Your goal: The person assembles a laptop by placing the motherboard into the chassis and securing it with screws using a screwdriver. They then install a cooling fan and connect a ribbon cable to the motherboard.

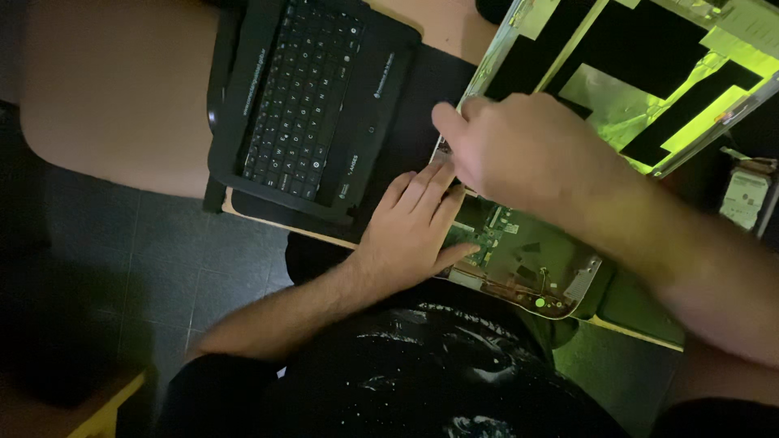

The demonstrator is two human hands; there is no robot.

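Note:
An opened laptop base (pixel 560 284) with a bare green circuit board (pixel 487 235) lies at the table's near edge. My left hand (pixel 414 227) rests flat on its left side, fingers together and pointing up toward the hinge corner. My right hand (pixel 519 146) hovers just above it, fingers curled at the hinge corner where the base meets the open lid panel (pixel 649 81). Whether the right fingers pinch anything is hidden. The lid panel shows black and shiny greenish patches.
A black laptop keyboard cover (pixel 312 105) lies on the table (pixel 114 97) to the left, hanging slightly over the edge. A hard drive (pixel 742 199) sits at the far right. Dark tiled floor (pixel 162 259) lies below the table edge.

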